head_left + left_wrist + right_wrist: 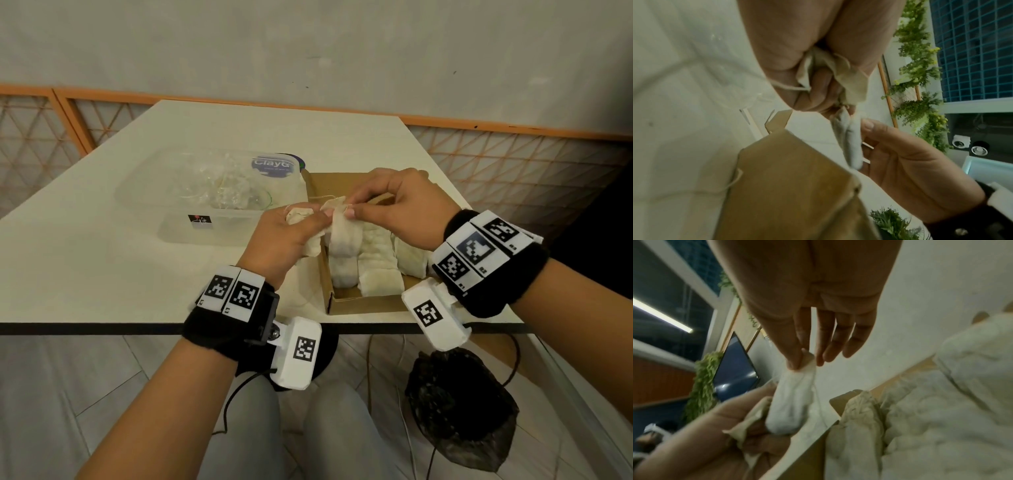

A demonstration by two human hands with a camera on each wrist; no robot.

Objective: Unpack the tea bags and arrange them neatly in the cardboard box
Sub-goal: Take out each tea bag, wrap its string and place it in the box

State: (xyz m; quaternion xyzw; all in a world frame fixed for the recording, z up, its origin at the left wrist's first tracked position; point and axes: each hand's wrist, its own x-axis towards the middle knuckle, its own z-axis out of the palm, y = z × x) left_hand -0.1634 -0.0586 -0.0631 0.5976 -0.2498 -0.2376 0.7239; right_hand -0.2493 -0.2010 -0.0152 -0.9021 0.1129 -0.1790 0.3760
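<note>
My right hand [394, 209] pinches a tea bag [342, 233] above the cardboard box [346, 303], near worktop [102, 267] edge; my left hand [284, 240] grips crumpled wrapper [299, 214]. Tea bags fill the box in rows [376, 263]; left, a plastic tub [191, 205] holds wrappers.

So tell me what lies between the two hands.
A tea bag, pinched by right hand and held by left hand, above the cardboard box; head view shows it.

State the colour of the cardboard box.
Plain brown cardboard box, best seen in the head view.
</note>
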